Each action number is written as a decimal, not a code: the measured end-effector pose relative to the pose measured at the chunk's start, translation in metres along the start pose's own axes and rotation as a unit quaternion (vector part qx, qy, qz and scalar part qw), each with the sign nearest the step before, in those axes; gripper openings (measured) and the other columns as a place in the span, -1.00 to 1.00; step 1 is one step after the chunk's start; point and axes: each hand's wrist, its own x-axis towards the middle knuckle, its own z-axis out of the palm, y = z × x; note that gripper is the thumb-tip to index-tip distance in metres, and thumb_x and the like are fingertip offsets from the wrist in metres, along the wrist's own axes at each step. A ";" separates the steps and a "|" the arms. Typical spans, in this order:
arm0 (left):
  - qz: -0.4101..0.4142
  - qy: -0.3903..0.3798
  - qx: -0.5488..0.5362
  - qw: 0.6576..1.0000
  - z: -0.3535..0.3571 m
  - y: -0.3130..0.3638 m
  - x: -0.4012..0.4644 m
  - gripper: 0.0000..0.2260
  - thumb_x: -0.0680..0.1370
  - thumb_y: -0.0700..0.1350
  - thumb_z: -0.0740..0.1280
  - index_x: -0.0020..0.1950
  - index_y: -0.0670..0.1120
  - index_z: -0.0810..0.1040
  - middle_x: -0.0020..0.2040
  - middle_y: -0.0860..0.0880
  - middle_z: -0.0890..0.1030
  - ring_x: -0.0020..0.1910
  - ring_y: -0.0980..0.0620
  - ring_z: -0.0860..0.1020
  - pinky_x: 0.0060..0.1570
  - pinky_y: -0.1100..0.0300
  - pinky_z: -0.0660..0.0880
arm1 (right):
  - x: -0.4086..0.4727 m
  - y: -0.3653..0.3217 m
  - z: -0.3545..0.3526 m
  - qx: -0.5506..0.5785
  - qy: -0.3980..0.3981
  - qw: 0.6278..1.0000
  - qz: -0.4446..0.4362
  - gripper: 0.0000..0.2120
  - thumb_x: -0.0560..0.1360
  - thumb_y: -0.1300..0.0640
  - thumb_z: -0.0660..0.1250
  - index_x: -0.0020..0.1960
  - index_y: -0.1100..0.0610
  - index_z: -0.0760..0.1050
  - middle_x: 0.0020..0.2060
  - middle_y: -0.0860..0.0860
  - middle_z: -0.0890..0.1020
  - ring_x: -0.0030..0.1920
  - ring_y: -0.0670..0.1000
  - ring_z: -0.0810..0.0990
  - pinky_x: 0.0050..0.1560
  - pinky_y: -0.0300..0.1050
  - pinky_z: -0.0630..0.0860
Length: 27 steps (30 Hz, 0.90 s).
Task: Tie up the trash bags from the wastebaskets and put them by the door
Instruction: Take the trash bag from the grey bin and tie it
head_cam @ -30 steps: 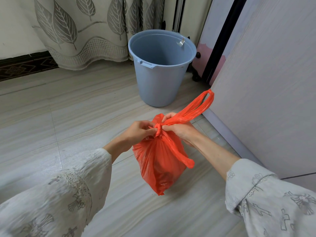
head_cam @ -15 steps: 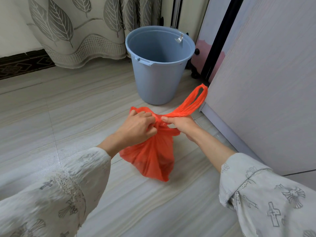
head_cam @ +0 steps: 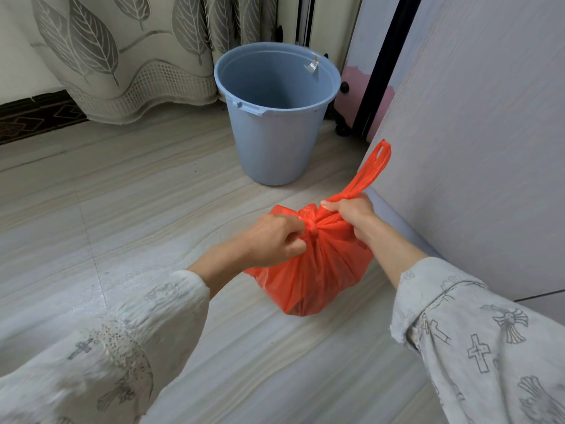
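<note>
— Cinching the knot, are you? Your left hand (head_cam: 275, 238) pinches one handle and your right hand (head_cam: 350, 209) grips the other above the orange trash bag (head_cam: 321, 270), low over the floor (head_cam: 153, 209) before the blue wastebasket (head_cam: 275, 133).
— Yes. Next, I judge: pull apart firmly, then carry it doorward.
</note>
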 end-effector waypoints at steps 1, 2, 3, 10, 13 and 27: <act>-0.015 -0.005 -0.004 1.000 -0.002 -0.002 0.001 -0.79 0.37 -0.09 0.15 -0.42 -0.01 0.15 -0.43 0.05 0.28 -0.30 -0.01 0.28 -0.29 0.20 0.16 | 0.001 0.000 -0.003 -0.004 -0.003 1.000 -0.002 -0.89 0.30 0.20 0.51 -0.32 0.11 0.58 -0.20 0.08 0.64 -0.10 0.06 0.63 0.13 -0.02 0.55; -0.037 -0.008 -0.013 0.999 -0.005 -0.007 0.001 -0.82 0.39 -0.09 0.15 -0.40 -0.02 0.21 -0.41 0.03 0.31 -0.29 -0.02 0.30 -0.28 0.19 0.19 | 0.003 0.000 -0.006 -0.005 -0.008 1.000 -0.002 -0.87 0.30 0.20 0.50 -0.33 0.09 0.56 -0.21 0.07 0.64 -0.10 0.06 0.63 0.13 -0.01 0.55; -0.069 -0.009 -0.033 0.997 -0.009 -0.015 0.001 -0.84 0.41 -0.08 0.16 -0.37 -0.01 0.28 -0.38 0.00 0.36 -0.29 -0.01 0.33 -0.28 0.17 0.22 | 0.003 -0.001 -0.009 -0.003 -0.019 1.000 -0.004 -0.86 0.31 0.20 0.50 -0.34 0.09 0.55 -0.26 0.05 0.64 -0.14 0.05 0.62 0.11 -0.03 0.55; -0.235 0.022 -0.212 0.948 -0.024 -0.053 -0.023 -0.84 0.46 -0.11 0.25 -0.32 -0.05 0.43 -0.37 0.00 0.44 -0.30 0.00 0.39 -0.19 0.16 0.34 | -0.030 -0.020 -0.017 0.009 -0.121 0.992 -0.015 -0.83 0.42 0.25 0.39 -0.31 0.09 0.48 -0.37 -0.05 0.52 -0.37 -0.15 0.46 -0.62 -0.53 0.27; -0.312 0.016 -0.283 0.907 -0.033 -0.032 -0.034 -0.80 0.50 -0.18 0.22 -0.34 -0.09 0.39 -0.34 -0.03 0.40 -0.32 0.04 0.35 -0.29 0.32 0.33 | -0.053 -0.033 -0.018 -0.021 -0.131 0.991 0.009 -0.91 0.37 0.18 0.46 -0.24 0.07 0.55 -0.31 -0.05 0.57 -0.33 -0.14 0.50 -0.58 -0.51 0.29; -0.369 -0.083 -0.207 0.902 -0.229 0.202 -0.126 -0.81 0.47 -0.12 0.30 -0.34 -0.04 0.42 -0.33 0.04 0.46 -0.29 0.05 0.41 -0.29 0.27 0.33 | -0.280 -0.217 -0.151 0.068 -0.148 0.972 0.169 -0.85 0.41 0.29 0.40 -0.30 0.13 0.51 -0.42 0.02 0.55 -0.61 -0.19 0.48 -0.62 -0.36 0.35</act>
